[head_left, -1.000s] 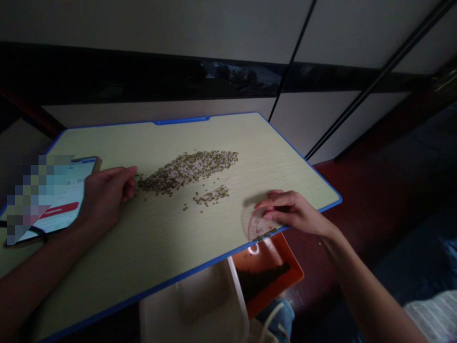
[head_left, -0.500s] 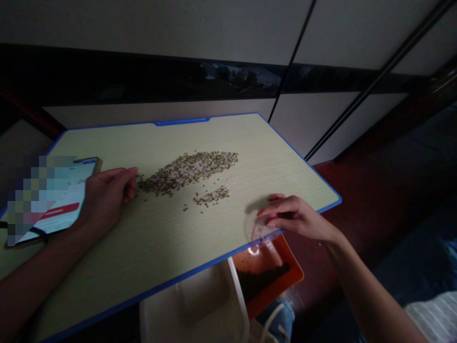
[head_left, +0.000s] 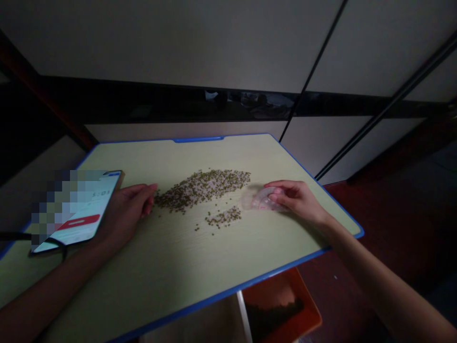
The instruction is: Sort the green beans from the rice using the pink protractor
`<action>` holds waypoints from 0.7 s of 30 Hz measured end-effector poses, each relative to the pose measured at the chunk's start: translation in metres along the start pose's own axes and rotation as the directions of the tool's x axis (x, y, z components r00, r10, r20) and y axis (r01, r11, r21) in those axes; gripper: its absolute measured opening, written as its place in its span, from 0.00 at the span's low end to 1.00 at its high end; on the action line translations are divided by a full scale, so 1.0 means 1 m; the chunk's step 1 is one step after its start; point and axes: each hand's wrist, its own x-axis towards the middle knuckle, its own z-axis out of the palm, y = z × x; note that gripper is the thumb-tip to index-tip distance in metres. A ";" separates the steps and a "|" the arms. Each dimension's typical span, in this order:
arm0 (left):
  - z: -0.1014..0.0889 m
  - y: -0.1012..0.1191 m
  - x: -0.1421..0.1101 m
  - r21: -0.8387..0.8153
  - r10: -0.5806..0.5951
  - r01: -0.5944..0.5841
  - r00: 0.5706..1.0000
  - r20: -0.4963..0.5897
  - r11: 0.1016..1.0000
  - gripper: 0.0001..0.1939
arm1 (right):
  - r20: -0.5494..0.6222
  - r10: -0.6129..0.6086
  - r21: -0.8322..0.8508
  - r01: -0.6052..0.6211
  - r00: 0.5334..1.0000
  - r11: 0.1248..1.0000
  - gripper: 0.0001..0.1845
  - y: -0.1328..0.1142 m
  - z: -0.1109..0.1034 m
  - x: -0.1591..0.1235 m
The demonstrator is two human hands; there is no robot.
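My right hand (head_left: 294, 197) grips a clear plastic protractor (head_left: 266, 199) between thumb and fingers, just above or on the tabletop. To its left lies a small patch of green beans and pale grains (head_left: 224, 217). Behind that patch spreads a long pile of green beans mixed with pale grains (head_left: 209, 186). At the pile's left end is my left hand (head_left: 134, 205), its fingers curled and pressed together. Whether anything is between those fingertips is hidden.
A lit phone (head_left: 89, 209) lies at the left of the blue-edged table (head_left: 171, 276), a dark cable crossing it. Below the front edge are a white container (head_left: 207, 324) and an orange container (head_left: 303, 295) with dark contents. Pale cabinet doors (head_left: 178, 43) stand behind.
My right hand has moved with the protractor from above the orange container, at the front edge, back over the table toward the grains. My left hand stays at the pile. The view has shifted slightly.
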 end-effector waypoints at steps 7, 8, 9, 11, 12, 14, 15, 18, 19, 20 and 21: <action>-0.002 -0.001 -0.002 0.054 -0.029 0.029 1.000 -0.005 0.998 0.19 | -0.121 -0.069 0.084 0.079 0.990 0.993 0.12 0.006 0.025 0.037; -0.002 -0.001 -0.002 0.067 -0.042 0.042 0.999 -0.003 0.997 0.19 | -0.127 -0.076 0.081 0.087 0.989 0.993 0.11 0.006 0.030 0.036; -0.003 -0.001 -0.003 0.081 -0.054 0.054 0.999 0.001 0.995 0.20 | -0.123 -0.091 0.064 0.099 0.988 0.993 0.11 0.006 0.033 0.035; -0.003 -0.001 -0.003 0.107 -0.069 0.068 0.998 0.004 0.992 0.21 | -0.097 -0.139 0.004 0.140 0.986 0.990 0.11 0.005 0.039 0.031; -0.004 -0.001 -0.003 0.116 -0.070 0.069 0.998 0.004 0.991 0.21 | -0.097 -0.166 -0.030 0.164 0.981 0.986 0.11 0.005 0.040 0.030; -0.004 -0.002 -0.003 0.121 -0.075 0.074 0.997 0.005 0.990 0.22 | -0.093 -0.209 -0.104 0.200 0.973 0.974 0.11 0.004 0.041 0.027; -0.004 -0.001 -0.003 0.116 -0.079 0.078 0.997 0.003 0.990 0.22 | -0.092 -0.225 -0.138 0.212 0.970 0.968 0.11 0.004 0.041 0.027; -0.003 0.000 -0.003 0.093 -0.098 0.098 0.995 -0.001 0.991 0.21 | -0.085 -0.258 -0.219 0.234 0.963 0.947 0.10 0.003 0.040 0.028; -0.003 0.000 -0.003 0.089 -0.103 0.102 0.995 -0.002 0.991 0.20 | -0.076 -0.269 -0.242 0.244 0.960 0.939 0.10 0.002 0.040 0.028; -0.002 0.001 -0.004 0.086 -0.103 0.103 0.995 -0.003 0.991 0.20 | -0.062 -0.284 -0.263 0.259 0.957 0.929 0.10 0.001 0.041 0.028; -0.002 0.001 -0.004 0.084 -0.104 0.104 0.995 -0.001 0.991 0.20 | -0.041 -0.305 -0.279 0.282 0.952 0.918 0.10 0.000 0.041 0.027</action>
